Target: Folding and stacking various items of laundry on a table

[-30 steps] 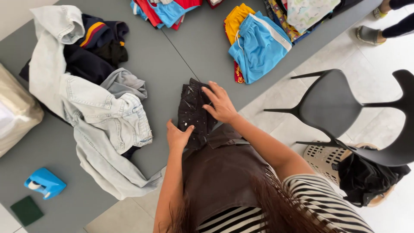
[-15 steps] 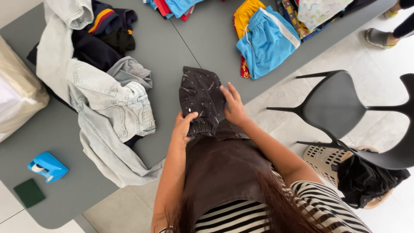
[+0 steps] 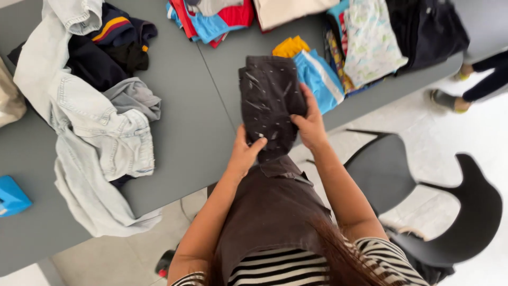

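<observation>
A folded dark grey garment with small light specks point(image 3: 269, 100) is lifted above the near edge of the grey table point(image 3: 196, 106). My left hand point(image 3: 244, 154) grips its lower left corner. On the garment's right side, my right hand point(image 3: 309, 124) holds the edge with fingers wrapped around it. A brown apron and striped shirt fill the bottom of the view.
A pale denim garment point(image 3: 90, 132) sprawls over the table's left part, beside a navy top point(image 3: 106, 47). Folded colourful clothes point(image 3: 323, 74) lie at the far right. A blue object point(image 3: 11, 196) sits at the left edge. A black chair point(image 3: 423, 201) stands right; another person's feet point(image 3: 450, 100) beyond.
Both hands have lifted the dark garment off the table and folded it narrower. The view has shifted, so the table and clothes sit lower in the frame.
</observation>
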